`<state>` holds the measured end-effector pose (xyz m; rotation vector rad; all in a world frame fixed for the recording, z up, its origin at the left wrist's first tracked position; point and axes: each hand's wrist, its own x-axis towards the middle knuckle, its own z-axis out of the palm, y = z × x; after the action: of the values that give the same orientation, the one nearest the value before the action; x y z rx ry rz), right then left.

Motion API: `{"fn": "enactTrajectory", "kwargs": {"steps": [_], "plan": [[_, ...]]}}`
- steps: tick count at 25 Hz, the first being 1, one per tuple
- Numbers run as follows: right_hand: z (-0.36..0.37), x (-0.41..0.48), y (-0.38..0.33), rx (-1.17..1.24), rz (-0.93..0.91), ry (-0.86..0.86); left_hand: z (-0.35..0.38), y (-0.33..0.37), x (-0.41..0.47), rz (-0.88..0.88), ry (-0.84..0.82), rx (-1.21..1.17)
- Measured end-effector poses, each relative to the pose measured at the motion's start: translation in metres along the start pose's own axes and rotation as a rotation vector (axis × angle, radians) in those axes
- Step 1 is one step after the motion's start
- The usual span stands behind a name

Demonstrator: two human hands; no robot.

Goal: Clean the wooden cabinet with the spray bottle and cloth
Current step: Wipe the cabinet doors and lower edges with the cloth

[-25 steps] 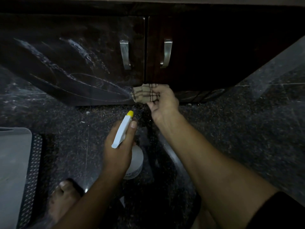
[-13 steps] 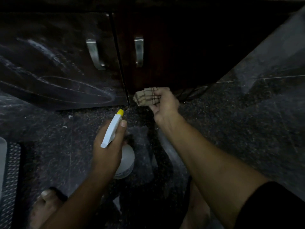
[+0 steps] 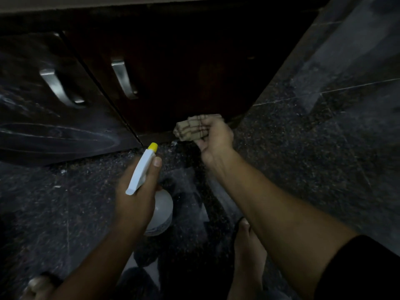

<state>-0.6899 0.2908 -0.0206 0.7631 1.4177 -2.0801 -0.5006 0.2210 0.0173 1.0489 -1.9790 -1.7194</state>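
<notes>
No text can be read. The bottle (image 3: 162, 210) carries a faint mark near its base, too dim and blurred to make out as lettering.

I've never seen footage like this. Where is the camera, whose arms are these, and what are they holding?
No machine here: a person wears a wide-angle camera on the head, so you look down along their own arms. The left hand grips a white spray bottle with a yellow nozzle. The right hand holds a bunched checked cloth at the bottom edge of the dark wooden cabinet, which has two metal handles. Underneath is a dark speckled floor, with a bare foot near the bottom.
</notes>
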Motion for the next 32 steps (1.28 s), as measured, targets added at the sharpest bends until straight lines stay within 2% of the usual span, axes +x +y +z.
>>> {"fn": "enactTrajectory", "kwargs": {"steps": [2, 6, 8, 12, 16, 21, 24, 26, 32], "plan": [[-0.009, 0.002, -0.016, -0.014, -0.026, 0.024, 0.007, 0.003, 0.001, -0.021, -0.012, 0.013], [-0.040, 0.035, -0.061, 0.164, -0.198, 0.228, 0.019, 0.010, 0.003, 0.012, -0.039, 0.033], [-0.039, 0.030, -0.064, 0.142, -0.186, 0.264, 0.023, 0.013, 0.002, 0.022, -0.033, 0.031], [-0.040, 0.019, -0.070, 0.154, -0.184, 0.249, 0.029, 0.018, 0.000, 0.030, -0.041, 0.046], [-0.040, 0.022, -0.082, 0.297, -0.341, 0.213, 0.034, 0.020, 0.003, 0.067, -0.071, 0.060], [-0.046, 0.024, -0.066, 0.170, -0.165, 0.271, 0.040, 0.018, 0.009, 0.100, -0.088, 0.057], [-0.049, 0.019, -0.073, 0.273, -0.236, 0.171, 0.044, 0.018, 0.010, 0.097, -0.098, 0.049], [-0.044, 0.023, -0.067, 0.329, -0.293, 0.164, 0.046, 0.013, 0.010, 0.102, -0.091, 0.079], [-0.049, 0.037, -0.034, 0.176, -0.098, 0.212, 0.041, 0.009, 0.006, 0.073, -0.095, 0.053]]}}
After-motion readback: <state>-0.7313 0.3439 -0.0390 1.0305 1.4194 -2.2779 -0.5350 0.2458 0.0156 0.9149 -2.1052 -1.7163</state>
